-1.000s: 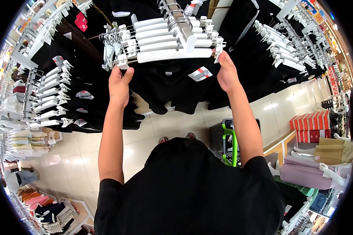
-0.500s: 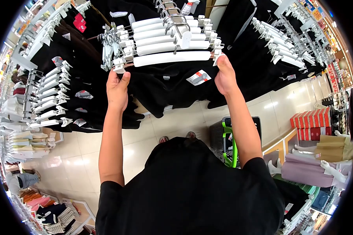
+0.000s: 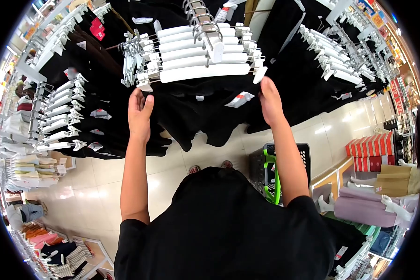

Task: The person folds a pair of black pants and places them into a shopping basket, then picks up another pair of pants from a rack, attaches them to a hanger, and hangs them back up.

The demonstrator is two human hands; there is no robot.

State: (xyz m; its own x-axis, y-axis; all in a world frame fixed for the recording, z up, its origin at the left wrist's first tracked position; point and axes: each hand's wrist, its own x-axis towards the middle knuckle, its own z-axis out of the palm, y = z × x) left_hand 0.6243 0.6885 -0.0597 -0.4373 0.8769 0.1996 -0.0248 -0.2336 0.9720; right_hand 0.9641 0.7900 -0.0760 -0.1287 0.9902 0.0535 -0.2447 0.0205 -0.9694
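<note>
A row of white clip hangers point(image 3: 204, 73) hangs from a metal rail arm point(image 3: 215, 49) in front of me, with black garments point(image 3: 191, 119) clipped below. My left hand point(image 3: 140, 116) is just under the front hanger's left clip point(image 3: 144, 87), thumb and fingers apart, with nothing visible between them. My right hand point(image 3: 271, 102) is just below the right clip point(image 3: 260, 74). Its thumb points up and its fingers are partly hidden, but it appears loose. A red-and-white tag point(image 3: 240, 99) hangs on the front garment.
More hangers with black clothes hang at the left point(image 3: 60, 116) and right point(image 3: 329, 53). A dark shopping basket point(image 3: 261, 170) with a green handle stands by my right forearm. Red boxes point(image 3: 371, 144) and dressed mannequin parts point(image 3: 366, 205) are further right.
Both hands have moved slightly down, away from the front hanger's clips they were gripping. The front hanger and its garment sit a little lower, and the fingers have loosened.
</note>
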